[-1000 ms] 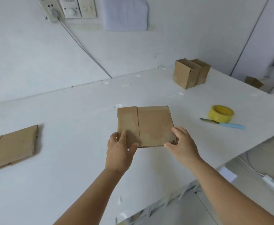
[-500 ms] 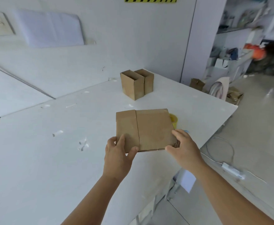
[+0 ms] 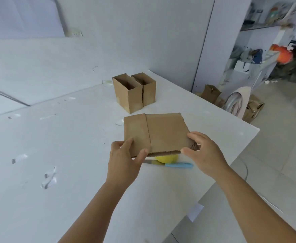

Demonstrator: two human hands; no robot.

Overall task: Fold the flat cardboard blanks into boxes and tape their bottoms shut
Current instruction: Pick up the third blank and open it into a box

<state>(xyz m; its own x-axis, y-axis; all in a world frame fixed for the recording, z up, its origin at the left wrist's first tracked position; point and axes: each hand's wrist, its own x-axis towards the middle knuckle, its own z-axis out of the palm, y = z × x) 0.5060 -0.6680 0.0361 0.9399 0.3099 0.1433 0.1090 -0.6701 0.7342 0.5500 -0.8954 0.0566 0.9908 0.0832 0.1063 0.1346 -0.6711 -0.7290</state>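
I hold a flat brown cardboard blank (image 3: 158,133) level above the white table (image 3: 73,146). My left hand (image 3: 124,161) pinches its near left corner, thumb on top. At the near right corner my right hand (image 3: 204,153) grips the edge, fingers over the top face. Two folded boxes (image 3: 134,92) stand upright and open-topped side by side at the back of the table. A yellow tape roll (image 3: 167,158) lies under the blank, mostly hidden by it. Beside it lies a blue-handled knife (image 3: 177,165).
The table's right edge runs close to my right hand, with floor beyond. Scraps of tape (image 3: 49,178) lie on the table at the left. More cardboard pieces (image 3: 211,92) and a bag sit on the floor by the wall. Cluttered shelves stand at the far right.
The view has swung right: the stack of flat blanks at the left has left the frame. The blank has moved right over the tape roll and knife, held the same way.
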